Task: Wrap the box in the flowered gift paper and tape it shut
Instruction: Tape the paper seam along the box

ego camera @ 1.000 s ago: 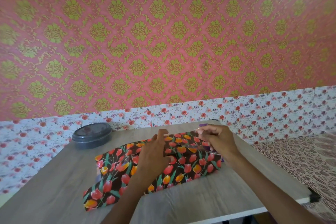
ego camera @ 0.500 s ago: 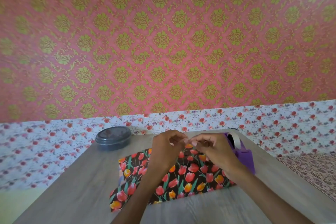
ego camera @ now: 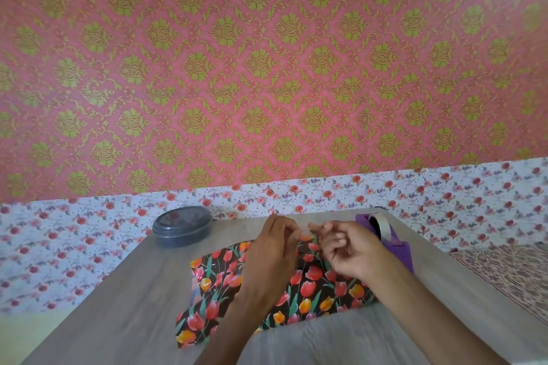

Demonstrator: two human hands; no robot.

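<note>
Clock positions are read from the person's seat, with 12 o'clock toward the wall.

1. Work surface: a wood-grain table [ego camera: 103, 320] stands against the wall.
2. Task item: the flowered gift paper [ego camera: 225, 272], black with red and orange tulips, lies flat at the centre of the table and extends toward 7 o'clock. It covers the box, which is hidden beneath it.
3. Left hand [ego camera: 271, 252]: raised over the 12 o'clock edge of the paper, with the back of the hand toward the camera. Thumb and forefinger are pressed together on a small pale strip of tape [ego camera: 305, 236].
4. Right hand [ego camera: 355, 255]: raised just beside the left hand at its 3 o'clock, palm turned inward, fingers loosely curled. Its fingertips [ego camera: 315, 227] point at the strip. Whether they grip the strip or only come close to it cannot be told.
5. Tape dispenser [ego camera: 400, 252]: purple, standing on the table at 2 o'clock from the paper, partly behind the right hand. A tape roll [ego camera: 382, 224] sits in its top.
6. Container [ego camera: 182, 227]: round, dark grey, lid on, at 11 o'clock from the paper, near the table's far edge and apart from the paper.
7. Background: pink wallpaper [ego camera: 267, 68] with green-gold medallions, above a white band [ego camera: 444, 195] printed with small red roses.
</note>
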